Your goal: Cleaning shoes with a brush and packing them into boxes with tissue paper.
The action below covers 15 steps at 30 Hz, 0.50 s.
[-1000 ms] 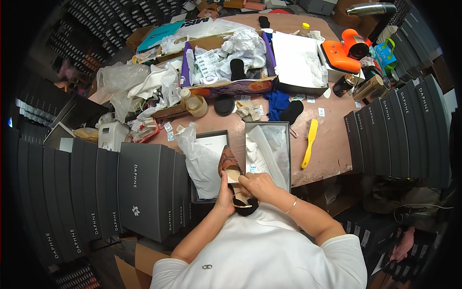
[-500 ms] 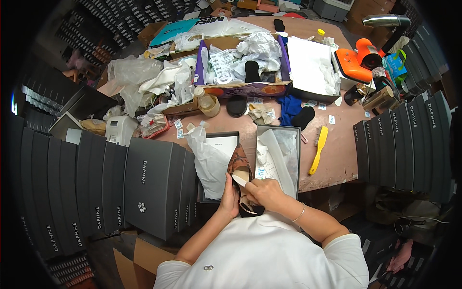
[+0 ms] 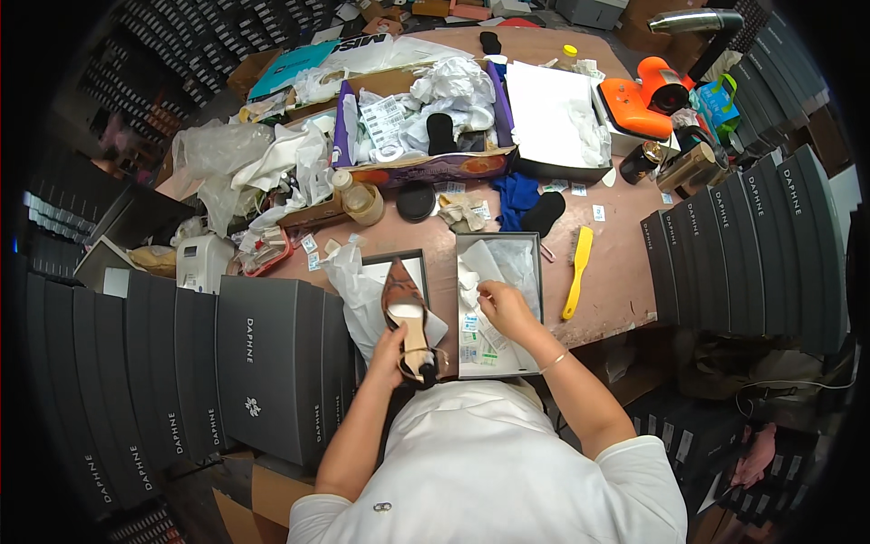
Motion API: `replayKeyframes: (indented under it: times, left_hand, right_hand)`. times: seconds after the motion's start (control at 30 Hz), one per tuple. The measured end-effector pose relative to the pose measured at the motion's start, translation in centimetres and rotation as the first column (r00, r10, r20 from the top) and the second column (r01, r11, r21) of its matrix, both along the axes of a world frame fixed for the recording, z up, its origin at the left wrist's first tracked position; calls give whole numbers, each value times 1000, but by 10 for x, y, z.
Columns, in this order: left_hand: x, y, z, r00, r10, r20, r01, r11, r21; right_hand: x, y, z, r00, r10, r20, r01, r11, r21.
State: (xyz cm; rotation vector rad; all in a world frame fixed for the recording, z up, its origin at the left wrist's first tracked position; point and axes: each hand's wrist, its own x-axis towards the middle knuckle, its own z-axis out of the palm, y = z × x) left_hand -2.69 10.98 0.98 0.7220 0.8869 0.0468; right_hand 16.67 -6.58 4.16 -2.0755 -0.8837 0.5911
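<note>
A pointed-toe shoe [image 3: 401, 292] with a brown patterned upper, pale insole and ankle strap is in my left hand [image 3: 390, 357], toe pointing away from me. My left fingers wrap its side near the heel. Under its toe stands an open shoebox [image 3: 415, 263] with white tissue paper [image 3: 343, 288] spilling over its left side. My right hand [image 3: 507, 310] is above a second grey box [image 3: 540, 299], which holds tissue, small labels and a crumpled white piece [image 3: 468, 283]. Its fingertips are pressed together beside that piece; what they hold, if anything, is hidden.
Grey shoeboxes stand in rows at left [image 3: 272, 363] and right [image 3: 787, 245]. A yellow-handled brush [image 3: 577, 272] lies right of the open boxes. Farther back are a jar [image 3: 361, 201], a black round lid [image 3: 416, 201], a purple carton [image 3: 426, 172] of crumpled paper and an orange device [image 3: 634, 109].
My right hand has left the shoe and moved to the right, over the second box. The shoe has shifted left in my left hand, and the whole view has shifted slightly.
</note>
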Motion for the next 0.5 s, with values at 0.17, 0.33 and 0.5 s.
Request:
replayKeyframes:
  times: [0.17,0.33,0.5]
  left_hand:
    - [7,19,23,996,12,-90,71,517,853]
    - [32,-27,62,980,-114,160,-1,813,583]
    - [63,-67,48,931,-98,352,142,985,-102]
  right_hand:
    - [4,18,-70,977,-27,212,56,990,-131]
    - [7,5,-29,614,-33,-789,250,956,155]
    - [-16,-26,15,333,190,-924,342,889,306]
